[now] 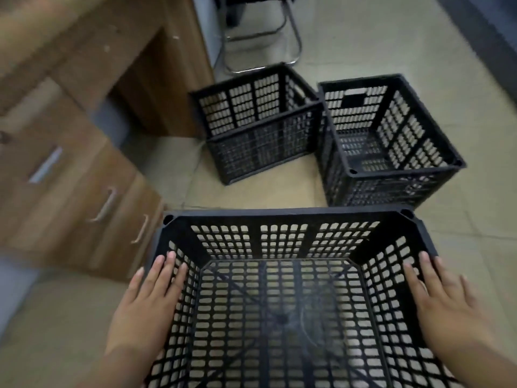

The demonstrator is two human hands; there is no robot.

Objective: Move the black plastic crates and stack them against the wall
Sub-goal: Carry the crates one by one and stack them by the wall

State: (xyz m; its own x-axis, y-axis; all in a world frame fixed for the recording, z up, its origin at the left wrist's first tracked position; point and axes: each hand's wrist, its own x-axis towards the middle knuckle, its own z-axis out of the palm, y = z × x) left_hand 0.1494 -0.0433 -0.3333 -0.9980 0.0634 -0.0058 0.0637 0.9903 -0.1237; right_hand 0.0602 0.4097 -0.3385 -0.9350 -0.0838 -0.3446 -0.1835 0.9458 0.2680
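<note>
A black perforated plastic crate point(285, 217) fills the lower centre, seen from above with its inside empty. My left hand point(148, 298) lies flat over its left rim and my right hand point(444, 298) over its right rim, fingers stretched forward; both press against the crate's sides. Two more black crates stand on the floor farther ahead: one at centre point(263, 147) beside the desk, one to its right point(391, 175), touching or nearly touching each other.
A wooden desk with a drawer unit point(72, 175) stands on the left, close to the held crate. A chair with a chrome tube base point(263, 37) stands behind the two crates. Beige tiled floor point(461, 233) stretches to the right; a dark strip runs along the far right edge.
</note>
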